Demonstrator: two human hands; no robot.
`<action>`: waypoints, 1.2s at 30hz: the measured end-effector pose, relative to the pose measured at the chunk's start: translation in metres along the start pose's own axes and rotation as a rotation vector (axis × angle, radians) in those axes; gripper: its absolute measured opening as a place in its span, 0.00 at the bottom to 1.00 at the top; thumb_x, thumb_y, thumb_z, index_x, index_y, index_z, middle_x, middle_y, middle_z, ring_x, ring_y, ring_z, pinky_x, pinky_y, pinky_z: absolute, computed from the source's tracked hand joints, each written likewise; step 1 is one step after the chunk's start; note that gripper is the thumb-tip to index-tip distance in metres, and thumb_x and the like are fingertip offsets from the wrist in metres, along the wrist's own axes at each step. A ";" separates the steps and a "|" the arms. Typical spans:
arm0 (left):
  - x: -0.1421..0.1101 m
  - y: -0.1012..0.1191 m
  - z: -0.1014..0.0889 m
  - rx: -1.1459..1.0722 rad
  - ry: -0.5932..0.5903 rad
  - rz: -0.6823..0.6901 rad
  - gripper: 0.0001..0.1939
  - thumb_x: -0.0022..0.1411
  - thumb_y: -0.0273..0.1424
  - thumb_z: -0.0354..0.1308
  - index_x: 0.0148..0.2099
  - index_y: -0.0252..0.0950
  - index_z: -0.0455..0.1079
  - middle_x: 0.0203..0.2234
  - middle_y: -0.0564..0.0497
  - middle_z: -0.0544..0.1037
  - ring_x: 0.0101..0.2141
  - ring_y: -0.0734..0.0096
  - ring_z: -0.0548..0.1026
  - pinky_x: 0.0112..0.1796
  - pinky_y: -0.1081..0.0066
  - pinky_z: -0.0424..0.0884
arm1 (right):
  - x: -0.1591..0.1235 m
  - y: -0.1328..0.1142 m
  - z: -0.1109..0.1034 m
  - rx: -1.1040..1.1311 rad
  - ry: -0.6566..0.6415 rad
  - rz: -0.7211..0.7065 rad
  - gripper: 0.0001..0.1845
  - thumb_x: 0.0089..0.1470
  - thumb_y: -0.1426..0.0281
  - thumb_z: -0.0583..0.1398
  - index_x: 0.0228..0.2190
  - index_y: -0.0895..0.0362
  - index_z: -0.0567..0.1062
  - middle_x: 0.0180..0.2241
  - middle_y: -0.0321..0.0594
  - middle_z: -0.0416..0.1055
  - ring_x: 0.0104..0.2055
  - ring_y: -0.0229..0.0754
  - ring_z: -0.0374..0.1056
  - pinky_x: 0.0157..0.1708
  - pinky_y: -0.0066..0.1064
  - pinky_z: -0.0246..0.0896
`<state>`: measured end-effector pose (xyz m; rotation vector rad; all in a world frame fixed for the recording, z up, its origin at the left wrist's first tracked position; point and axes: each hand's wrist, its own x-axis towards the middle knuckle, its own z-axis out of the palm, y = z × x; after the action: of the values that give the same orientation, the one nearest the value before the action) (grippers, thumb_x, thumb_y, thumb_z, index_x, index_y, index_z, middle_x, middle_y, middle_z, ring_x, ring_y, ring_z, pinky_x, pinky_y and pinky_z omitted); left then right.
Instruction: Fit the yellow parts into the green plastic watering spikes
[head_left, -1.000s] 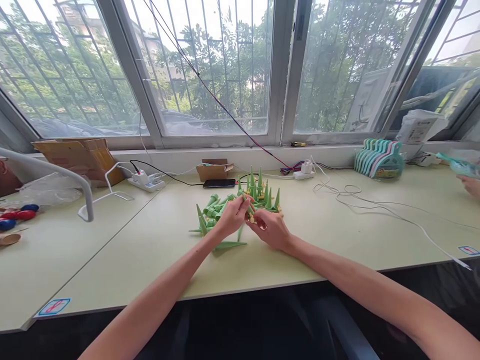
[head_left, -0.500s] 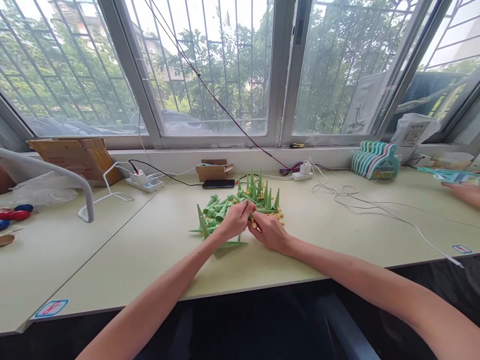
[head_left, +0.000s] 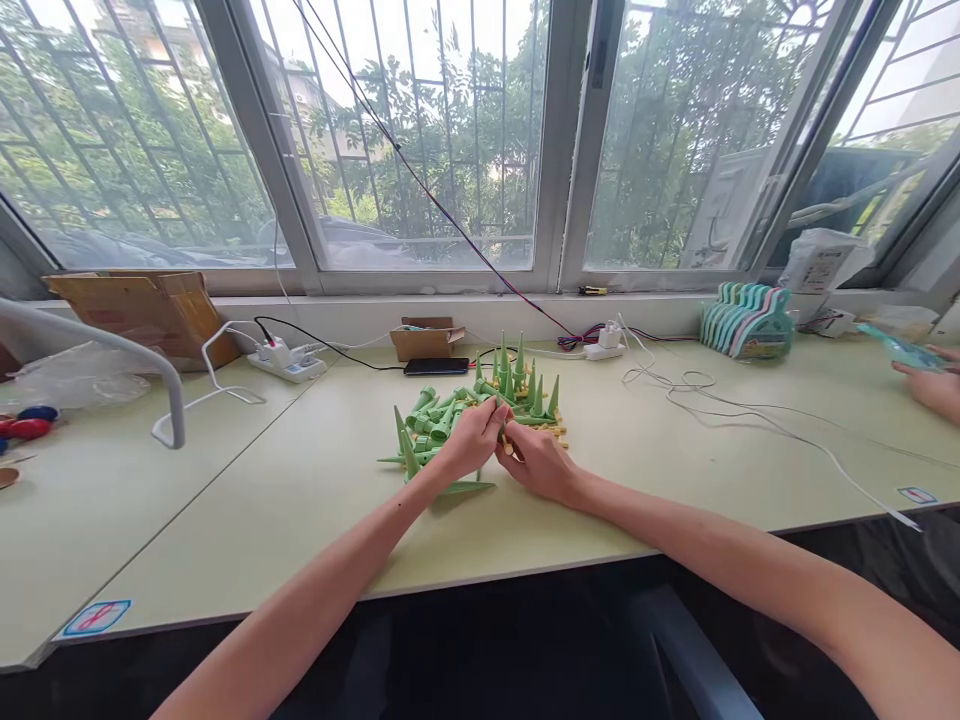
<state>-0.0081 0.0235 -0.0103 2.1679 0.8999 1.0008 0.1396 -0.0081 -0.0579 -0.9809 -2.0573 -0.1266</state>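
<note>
My left hand (head_left: 476,438) and my right hand (head_left: 544,462) meet over the table (head_left: 637,480), both closed. Between the fingertips is a small green plastic piece, mostly hidden, and a yellow peg (head_left: 508,449) pokes out below it. My left hand pinches the green part; my right hand grips beside the peg. Left of and behind my hands lies a heap of green tube-shaped pieces (head_left: 424,425). Several pointed green cones (head_left: 520,370) stand upright behind, with loose yellow pegs (head_left: 556,432) to the right. A green cone (head_left: 469,487) lies flat near my left wrist.
A phone (head_left: 436,367) lies before a small cardboard box (head_left: 424,342). A power strip (head_left: 289,365) and white metal frame (head_left: 178,400) are left. A white cable (head_left: 750,410) crosses the right side near teal and pink hangers (head_left: 750,322). Another person's hand (head_left: 934,385) holds something teal.
My hands stay almost still, gripping the same pieces. At far right, the other person's hand has shifted and the teal item in it is now tilted. The view has moved slightly.
</note>
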 end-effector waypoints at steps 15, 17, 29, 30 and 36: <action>-0.001 0.008 -0.013 0.130 0.143 0.084 0.21 0.67 0.43 0.44 0.25 0.37 0.52 0.15 0.57 0.62 0.19 0.77 0.60 0.24 0.74 0.58 | 0.033 0.017 -0.009 0.163 -0.017 -0.015 0.07 0.56 0.67 0.56 0.28 0.55 0.67 0.21 0.31 0.64 0.21 0.31 0.54 0.24 0.23 0.51; 0.000 0.009 -0.015 0.095 0.148 0.043 0.21 0.67 0.44 0.44 0.25 0.37 0.53 0.13 0.58 0.61 0.17 0.78 0.60 0.22 0.75 0.58 | 0.040 0.021 -0.009 0.204 -0.009 -0.015 0.11 0.58 0.64 0.55 0.26 0.56 0.65 0.19 0.30 0.62 0.20 0.30 0.52 0.23 0.23 0.50; 0.001 0.012 -0.018 0.020 0.225 -0.032 0.20 0.65 0.47 0.47 0.30 0.37 0.65 0.09 0.60 0.59 0.12 0.77 0.61 0.18 0.74 0.56 | 0.028 0.023 -0.019 0.306 -0.013 0.100 0.22 0.67 0.60 0.41 0.27 0.56 0.64 0.19 0.33 0.61 0.21 0.33 0.54 0.26 0.27 0.53; 0.001 0.011 -0.018 0.021 0.225 -0.031 0.20 0.65 0.47 0.47 0.30 0.37 0.65 0.09 0.60 0.59 0.12 0.77 0.61 0.18 0.74 0.56 | 0.029 0.023 -0.019 0.299 -0.005 0.117 0.22 0.66 0.60 0.42 0.27 0.56 0.64 0.19 0.33 0.61 0.21 0.33 0.54 0.26 0.26 0.52; 0.000 0.009 -0.016 0.050 0.229 -0.020 0.20 0.66 0.46 0.46 0.29 0.37 0.63 0.09 0.60 0.59 0.12 0.78 0.61 0.18 0.74 0.56 | 0.029 0.016 -0.015 0.279 -0.036 0.071 0.19 0.63 0.62 0.49 0.22 0.56 0.59 0.19 0.30 0.57 0.21 0.32 0.50 0.24 0.24 0.48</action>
<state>-0.0176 0.0214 0.0051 2.1100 1.0593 1.2472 0.1497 0.0142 -0.0307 -0.8850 -2.0031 0.2121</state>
